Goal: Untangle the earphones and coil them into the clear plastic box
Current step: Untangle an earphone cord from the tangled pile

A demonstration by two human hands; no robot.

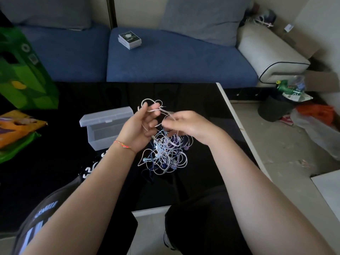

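Note:
A tangle of white, lilac and dark blue earphones point(166, 153) hangs and rests just above the black table point(73, 172) in the middle of the view. My left hand point(139, 127) holds pale cable loops that stick up past its fingers. My right hand point(185, 124) pinches a cable strand at the top of the tangle, fingers pointing left toward the other hand. The clear plastic box point(103, 133) stands open to the left of my left hand, lid tipped back, with nothing seen inside.
A green bag point(24, 70) and an orange snack packet point(16, 127) lie at the table's left. A blue sofa point(165, 61) with a small card box point(129, 39) stands behind. The table's white right edge point(237, 122) borders a floor with litter.

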